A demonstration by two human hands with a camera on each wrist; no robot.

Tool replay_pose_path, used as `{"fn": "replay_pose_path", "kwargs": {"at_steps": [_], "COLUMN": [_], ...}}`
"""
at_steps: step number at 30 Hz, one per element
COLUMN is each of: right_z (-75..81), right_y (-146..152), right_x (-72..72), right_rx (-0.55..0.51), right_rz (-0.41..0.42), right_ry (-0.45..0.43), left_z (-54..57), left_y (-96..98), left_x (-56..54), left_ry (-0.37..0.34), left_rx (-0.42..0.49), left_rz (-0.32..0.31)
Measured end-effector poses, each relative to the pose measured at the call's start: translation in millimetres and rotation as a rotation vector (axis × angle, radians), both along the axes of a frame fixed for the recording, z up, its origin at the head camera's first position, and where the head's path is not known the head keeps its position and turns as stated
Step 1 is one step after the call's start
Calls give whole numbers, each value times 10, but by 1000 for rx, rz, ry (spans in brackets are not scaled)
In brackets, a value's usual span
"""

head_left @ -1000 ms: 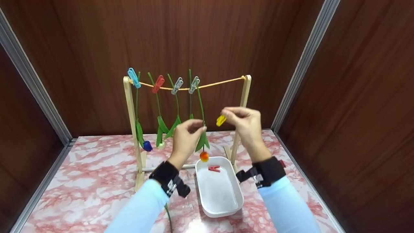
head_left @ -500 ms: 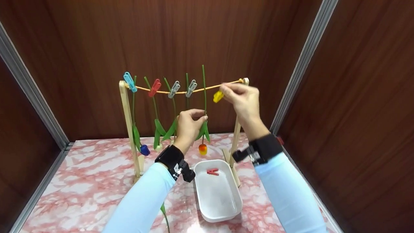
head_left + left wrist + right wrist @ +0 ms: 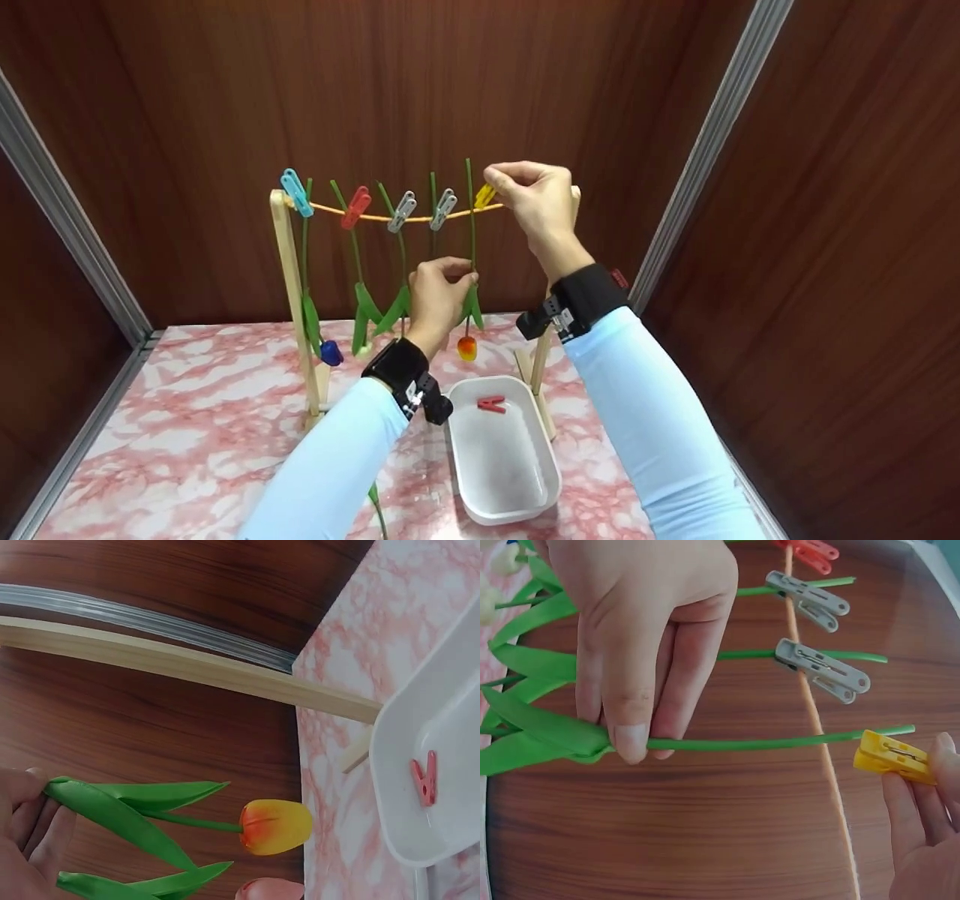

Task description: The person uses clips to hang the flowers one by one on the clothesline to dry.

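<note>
My left hand (image 3: 439,295) pinches the green stem of an orange-and-yellow tulip (image 3: 467,348), which hangs bloom down with its stem crossing the orange cord (image 3: 416,219). In the right wrist view the left thumb and fingers grip that stem just above the leaves. My right hand (image 3: 541,196) pinches a yellow clothespin (image 3: 895,755) by its handle end. The clothespin's tip is close beside the upper stem, a little above the cord; whether it touches the stem I cannot tell. The tulip's bloom shows large in the left wrist view.
Several tulips hang from the cord by a blue clothespin (image 3: 297,193), a red clothespin (image 3: 356,208) and two grey clothespins (image 3: 403,211). Wooden posts (image 3: 294,292) hold the cord. A white tray (image 3: 455,457) below holds a red clothespin (image 3: 491,404). Another green stem (image 3: 378,510) lies near the front.
My right hand has risen and moved left, bringing the yellow clothespin up to the stem by the cord. My left hand has lifted the tulip slightly, and its stem now stands more upright.
</note>
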State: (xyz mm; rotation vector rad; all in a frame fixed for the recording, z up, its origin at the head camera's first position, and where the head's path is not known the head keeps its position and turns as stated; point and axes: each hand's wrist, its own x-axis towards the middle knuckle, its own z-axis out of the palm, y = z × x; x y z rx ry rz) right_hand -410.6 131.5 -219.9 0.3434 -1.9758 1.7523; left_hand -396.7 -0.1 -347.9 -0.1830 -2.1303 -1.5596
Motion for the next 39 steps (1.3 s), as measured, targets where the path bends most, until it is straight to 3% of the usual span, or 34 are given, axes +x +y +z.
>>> {"fn": "replay_pose_path", "kwargs": {"at_steps": [9,19,29,39], "right_z": [-94,-28,-45,-118], "right_y": [-94,-33,-74,-117], "right_x": [-78,-76,-89,-91], "right_rx": [47,90,99,116], "right_rz": [54,81,43,18], "right_ry": [-52,-168,-70,-85], "left_z": [-46,-56,-60,-67], "left_y": [-8,13,29,9], "left_x": [-5,-80,-105,-123], "left_ry": [-12,15,24,45], "left_rx": [-61,-41,2,-20], "left_rz": [-2,26,44,49]}}
